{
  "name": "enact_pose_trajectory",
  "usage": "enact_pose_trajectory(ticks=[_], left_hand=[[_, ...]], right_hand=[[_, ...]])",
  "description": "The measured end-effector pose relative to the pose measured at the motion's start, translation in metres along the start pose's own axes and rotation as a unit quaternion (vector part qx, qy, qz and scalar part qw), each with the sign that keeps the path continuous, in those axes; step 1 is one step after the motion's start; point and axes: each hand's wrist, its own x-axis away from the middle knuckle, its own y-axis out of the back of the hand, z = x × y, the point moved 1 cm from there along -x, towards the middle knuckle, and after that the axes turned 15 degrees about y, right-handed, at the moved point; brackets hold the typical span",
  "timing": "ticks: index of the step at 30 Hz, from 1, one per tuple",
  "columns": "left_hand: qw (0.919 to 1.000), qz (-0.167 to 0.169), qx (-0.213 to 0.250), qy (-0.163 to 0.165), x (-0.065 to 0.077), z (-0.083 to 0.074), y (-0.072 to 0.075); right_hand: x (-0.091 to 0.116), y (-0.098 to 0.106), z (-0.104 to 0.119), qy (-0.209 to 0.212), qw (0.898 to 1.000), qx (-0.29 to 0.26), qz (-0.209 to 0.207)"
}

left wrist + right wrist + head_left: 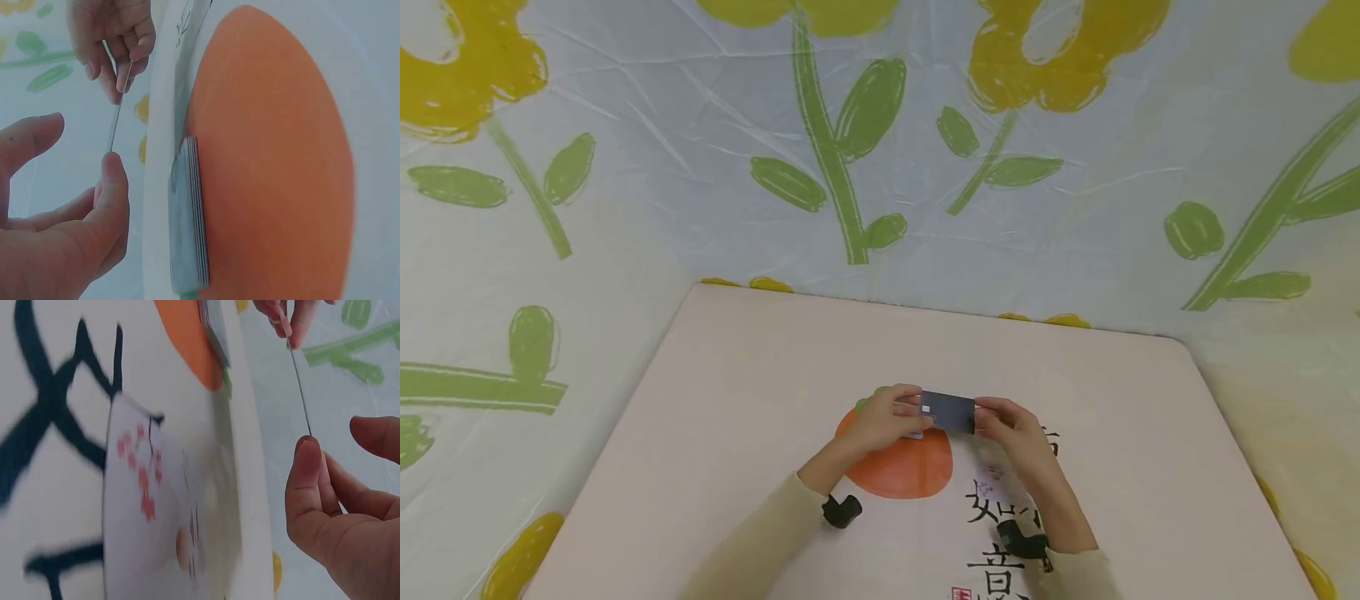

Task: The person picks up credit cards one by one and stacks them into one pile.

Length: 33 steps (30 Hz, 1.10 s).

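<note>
A dark grey card with a small pale chip-like square is held above the table, spanning both hands. My left hand pinches its left end, and my right hand grips the right end. Seen nearly edge-on in the left wrist view, the card looks like a thin line. Below the left hand, a stack of cards lies on the orange print, mostly hidden in the head view. Under the right hand rests a pale card with red blossoms.
The pale table mat carries an orange fruit print and black written characters. Behind the table and at its sides hangs a white cloth with yellow flowers and green leaves.
</note>
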Motion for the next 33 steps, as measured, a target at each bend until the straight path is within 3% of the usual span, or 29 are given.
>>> enact_pose_trajectory(ticks=[6, 13, 22, 33], left_hand=[[0.9986, -0.024, -0.046, -0.011, 0.009, 0.011, 0.025], [0.9978, -0.038, -0.053, -0.011, 0.018, 0.025, 0.047], [0.9959, -0.052, -0.073, -0.008, 0.022, 0.027, 0.059], [0.9917, -0.01, -0.128, -0.01, 0.016, 0.031, 0.064]], right_hand=[[-0.007, -0.024, 0.007, -0.003, 0.999, -0.027, 0.017], [-0.016, -0.048, 0.009, 0.001, 0.998, -0.054, 0.036], [-0.021, -0.058, 0.011, 0.017, 0.996, -0.068, 0.055], [-0.022, -0.063, 0.005, 0.007, 0.998, -0.036, 0.059]])
